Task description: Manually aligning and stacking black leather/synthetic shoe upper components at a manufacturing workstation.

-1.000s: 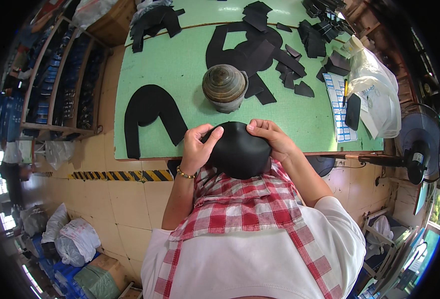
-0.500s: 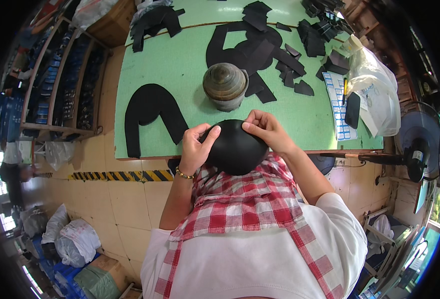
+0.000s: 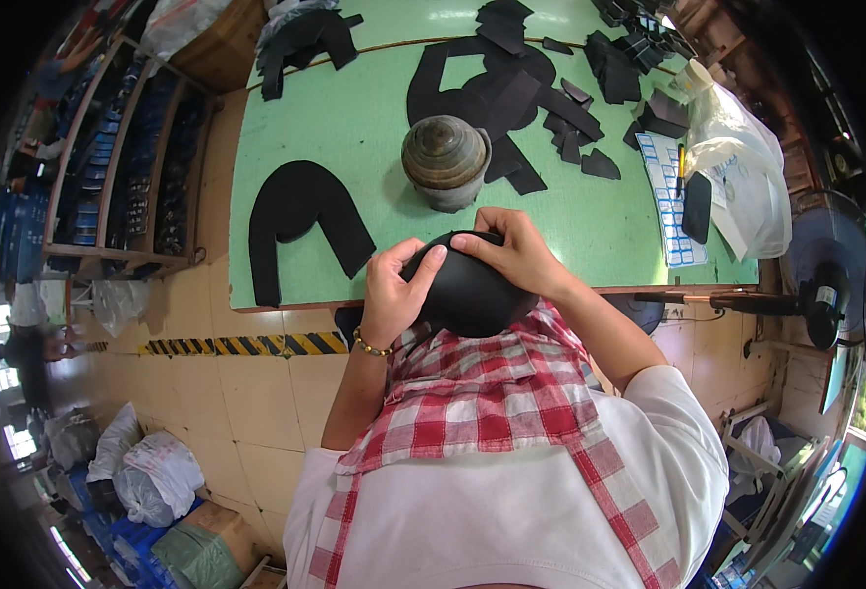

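Between my two hands, at the table's front edge, is a smooth black leather-like piece point(image 3: 477, 302) with a rounded, bulging shape. My left hand point(image 3: 400, 285) grips its left side, the thumb lying on top. My right hand point(image 3: 511, 250) pinches its upper rim, thumb on the near face and fingers behind. The fingertips of both hands are partly hidden by the piece. Just beyond it stands a grey pot-like container point(image 3: 446, 167) with a ringed, domed top. A flat black U-shaped piece point(image 3: 305, 201) lies on the table to the left.
More black cut pieces point(image 3: 511, 93) are heaped across the far part of the green table point(image 3: 384, 128). At right lie a printed sheet point(image 3: 666, 196), a dark phone-like slab point(image 3: 696, 208) and a white plastic bag point(image 3: 742, 162). A fan point(image 3: 825, 285) stands beyond the right edge, a loaded rack point(image 3: 119, 157) at left.
My right thumb has slid left along the rim, bringing my hands closer together. The black piece has tilted and its upper edge has changed shape. The view has shifted slightly.
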`<state>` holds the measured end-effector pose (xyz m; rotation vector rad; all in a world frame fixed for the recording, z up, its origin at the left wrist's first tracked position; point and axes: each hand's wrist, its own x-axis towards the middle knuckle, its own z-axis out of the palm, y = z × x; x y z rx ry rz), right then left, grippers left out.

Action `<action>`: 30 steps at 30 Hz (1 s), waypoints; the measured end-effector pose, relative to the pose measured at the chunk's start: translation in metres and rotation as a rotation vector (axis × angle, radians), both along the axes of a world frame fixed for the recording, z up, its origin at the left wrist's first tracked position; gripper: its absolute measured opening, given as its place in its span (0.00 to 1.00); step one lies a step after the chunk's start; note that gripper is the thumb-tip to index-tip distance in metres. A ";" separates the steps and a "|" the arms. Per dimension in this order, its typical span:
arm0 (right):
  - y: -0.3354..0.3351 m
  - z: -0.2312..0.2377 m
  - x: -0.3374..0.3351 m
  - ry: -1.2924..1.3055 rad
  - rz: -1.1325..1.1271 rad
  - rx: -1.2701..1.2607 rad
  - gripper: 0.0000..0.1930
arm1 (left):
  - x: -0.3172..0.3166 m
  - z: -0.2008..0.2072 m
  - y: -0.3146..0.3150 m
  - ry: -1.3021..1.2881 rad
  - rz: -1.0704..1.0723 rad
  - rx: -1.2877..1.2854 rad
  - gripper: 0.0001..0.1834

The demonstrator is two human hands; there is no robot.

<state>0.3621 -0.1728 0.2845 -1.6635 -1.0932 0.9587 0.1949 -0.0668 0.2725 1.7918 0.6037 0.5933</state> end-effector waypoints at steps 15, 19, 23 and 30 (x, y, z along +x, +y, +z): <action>0.005 -0.018 -0.001 0.075 -0.102 0.119 0.18 | -0.002 -0.012 0.003 -0.034 0.010 -0.028 0.15; 0.001 -0.016 0.011 0.300 -0.092 0.119 0.19 | -0.007 -0.007 0.008 -0.031 0.039 -0.171 0.13; -0.003 -0.015 0.006 0.221 -0.037 0.160 0.17 | -0.006 0.005 0.014 -0.078 -0.096 -0.368 0.14; -0.002 -0.015 0.002 0.229 -0.114 0.166 0.17 | -0.002 0.015 0.021 0.016 -0.220 -0.490 0.07</action>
